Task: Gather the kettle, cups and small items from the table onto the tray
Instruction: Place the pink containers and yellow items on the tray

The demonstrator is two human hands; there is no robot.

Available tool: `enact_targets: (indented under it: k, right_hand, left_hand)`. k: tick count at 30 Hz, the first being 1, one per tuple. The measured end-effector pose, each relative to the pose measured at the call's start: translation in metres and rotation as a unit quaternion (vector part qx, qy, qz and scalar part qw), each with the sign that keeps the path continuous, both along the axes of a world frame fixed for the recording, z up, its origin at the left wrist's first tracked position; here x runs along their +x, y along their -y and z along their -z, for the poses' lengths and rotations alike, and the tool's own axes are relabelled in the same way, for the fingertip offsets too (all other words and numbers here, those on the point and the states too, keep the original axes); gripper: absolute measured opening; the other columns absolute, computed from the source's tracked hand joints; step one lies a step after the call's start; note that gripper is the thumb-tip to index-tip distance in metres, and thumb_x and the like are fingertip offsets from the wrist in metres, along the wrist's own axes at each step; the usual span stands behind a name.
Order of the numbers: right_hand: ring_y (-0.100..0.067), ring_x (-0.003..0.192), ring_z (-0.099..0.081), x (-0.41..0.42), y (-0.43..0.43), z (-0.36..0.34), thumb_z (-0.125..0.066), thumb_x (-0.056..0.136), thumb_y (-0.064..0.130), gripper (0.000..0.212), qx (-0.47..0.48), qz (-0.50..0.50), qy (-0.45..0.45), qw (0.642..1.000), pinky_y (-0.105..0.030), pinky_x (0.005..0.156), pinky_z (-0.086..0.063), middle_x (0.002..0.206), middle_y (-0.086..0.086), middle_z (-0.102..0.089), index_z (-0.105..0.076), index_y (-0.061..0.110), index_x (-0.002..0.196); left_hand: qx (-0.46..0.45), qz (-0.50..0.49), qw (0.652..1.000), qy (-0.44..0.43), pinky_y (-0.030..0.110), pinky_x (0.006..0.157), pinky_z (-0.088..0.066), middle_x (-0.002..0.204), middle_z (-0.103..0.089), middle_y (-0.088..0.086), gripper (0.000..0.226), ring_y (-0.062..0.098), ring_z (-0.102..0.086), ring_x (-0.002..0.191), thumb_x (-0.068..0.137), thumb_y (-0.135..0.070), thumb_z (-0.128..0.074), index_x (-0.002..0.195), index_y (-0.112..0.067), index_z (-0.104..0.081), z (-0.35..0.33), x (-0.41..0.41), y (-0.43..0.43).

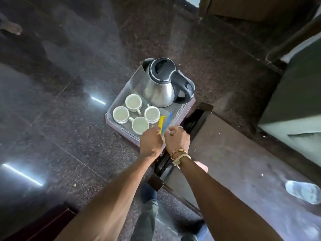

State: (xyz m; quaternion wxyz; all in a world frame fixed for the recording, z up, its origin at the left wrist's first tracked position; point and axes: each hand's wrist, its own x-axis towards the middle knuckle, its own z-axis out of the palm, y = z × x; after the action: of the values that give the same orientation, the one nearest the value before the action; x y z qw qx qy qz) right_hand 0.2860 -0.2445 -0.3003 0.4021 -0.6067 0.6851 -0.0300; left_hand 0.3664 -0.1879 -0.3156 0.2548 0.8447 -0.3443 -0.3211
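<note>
— Kettle (160, 86), stainless steel with a black lid and handle, stands at the far end of the grey rectangular plastic tray (182, 111); four white ceramic cups (133, 101) cluster beside it at the near end.

— And the hands?

— Left hand (150, 142), fingers curled, pinches the ends of a yellow plastic stick (161, 122) and a blue one (167, 120) over the tray's near corner. Right hand (177, 139), wearing a beaded wristband, is loosely closed just beside it; whether it grips anything cannot be told.

— How will it all handle?

— Sticks look light and slippery, best held mid-length. Cups seem fragile; their handles are the safe hold. Kettle looks the heaviest piece and wants lifting by its black handle.

— Where's the tray resting?

— On the end of a dark table (234, 153), overhanging the polished stone floor (69, 101).
</note>
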Motion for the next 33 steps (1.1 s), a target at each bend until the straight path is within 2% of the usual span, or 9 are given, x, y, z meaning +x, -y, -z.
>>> enact_targets:
  k: [4,7,11,15,19,22,26,30,33]
  right_hand:
    - [-0.032,0.094,-0.067,-0.036,-0.011,-0.010,-0.063,0.084,0.034,0.015,-0.023,0.043,-0.003,0.999,-0.032,0.080,-0.049,0.090,0.000,-0.076,-0.072,0.028,0.094]
    - [-0.033,0.095,-0.067,-0.064,-0.020,-0.015,-0.062,0.084,0.038,0.019,-0.025,0.068,-0.014,0.997,-0.033,0.080,-0.051,0.092,0.000,-0.077,-0.073,0.029,0.096]
    - [-0.033,0.085,-0.069,-0.102,-0.035,-0.022,-0.059,0.081,0.047,0.023,-0.039,0.090,-0.032,0.995,-0.032,0.072,-0.050,0.086,-0.001,-0.075,-0.072,0.029,0.086]
    - [-0.031,0.083,-0.070,-0.143,-0.053,-0.026,-0.061,0.083,0.048,0.026,-0.031,0.110,-0.028,0.993,-0.030,0.070,-0.051,0.086,-0.001,-0.076,-0.077,0.028,0.087]
    - [-0.029,0.082,-0.071,-0.185,-0.072,-0.023,-0.062,0.085,0.045,0.024,-0.022,0.134,-0.035,0.990,-0.027,0.068,-0.045,0.084,-0.002,-0.076,-0.077,0.028,0.089]
    - [-0.033,0.093,-0.070,-0.214,-0.080,-0.015,-0.062,0.087,0.037,0.022,0.013,0.159,-0.040,0.986,-0.033,0.078,-0.052,0.096,-0.006,-0.076,-0.078,0.025,0.095]
    - [-0.038,0.111,-0.063,-0.247,-0.083,-0.003,-0.055,0.095,0.022,0.025,0.057,0.170,-0.024,0.983,-0.039,0.090,-0.048,0.117,-0.016,-0.070,-0.076,0.016,0.109]
    - [-0.035,0.123,-0.056,-0.266,-0.086,0.023,-0.048,0.103,0.031,0.038,0.121,0.173,0.038,0.977,-0.039,0.101,-0.043,0.130,-0.021,-0.061,-0.064,0.004,0.124]
    - [-0.033,0.123,-0.055,-0.268,-0.088,0.043,-0.045,0.104,0.039,0.041,0.148,0.157,0.076,0.973,-0.036,0.100,-0.042,0.130,-0.016,-0.061,-0.062,0.009,0.125]
  left_hand:
    - [-0.035,-0.008,0.999,-0.012,0.046,0.091,-0.052,0.106,-0.074,0.011,0.021,0.031,-0.068,0.102,0.095,-0.011,-0.055,0.111,-0.008,-0.069,-0.010,-0.023,-0.002]
    - [-0.062,0.008,0.998,-0.021,0.043,0.090,-0.053,0.108,-0.073,0.005,0.022,0.025,-0.068,0.102,0.096,-0.016,-0.054,0.112,-0.014,-0.068,-0.016,-0.047,-0.005]
    - [-0.115,0.030,0.993,-0.011,0.039,0.092,-0.053,0.111,-0.073,0.006,0.021,0.024,-0.068,0.103,0.096,-0.014,-0.060,0.115,-0.011,-0.069,-0.023,-0.087,-0.015]
    - [-0.110,0.075,0.991,-0.021,0.039,0.092,-0.052,0.109,-0.073,0.007,0.024,0.023,-0.068,0.101,0.096,-0.014,-0.061,0.118,-0.010,-0.067,-0.021,-0.124,-0.034]
    - [-0.052,0.096,0.993,-0.033,0.040,0.091,-0.053,0.110,-0.070,0.010,0.034,0.026,-0.067,0.101,0.094,-0.024,-0.063,0.123,-0.007,-0.063,-0.010,-0.159,-0.050]
    - [0.023,0.091,0.995,-0.033,0.041,0.101,-0.046,0.126,-0.063,0.019,0.050,0.034,-0.059,0.118,0.095,-0.031,-0.063,0.133,0.000,-0.054,0.005,-0.182,-0.056]
    - [0.101,0.085,0.991,-0.028,0.041,0.107,-0.038,0.136,-0.056,0.027,0.060,0.038,-0.051,0.129,0.096,-0.033,-0.060,0.140,0.004,-0.045,0.027,-0.205,-0.059]
    - [0.143,0.075,0.987,0.002,0.043,0.101,-0.043,0.137,-0.056,0.024,0.058,0.038,-0.054,0.127,0.095,-0.037,-0.058,0.137,0.002,-0.046,0.048,-0.215,-0.061]
    - [0.162,0.057,0.985,-0.018,0.041,0.111,-0.035,0.150,-0.043,0.025,0.067,0.036,-0.043,0.139,0.099,-0.035,-0.055,0.148,0.004,-0.033,0.061,-0.216,-0.058]
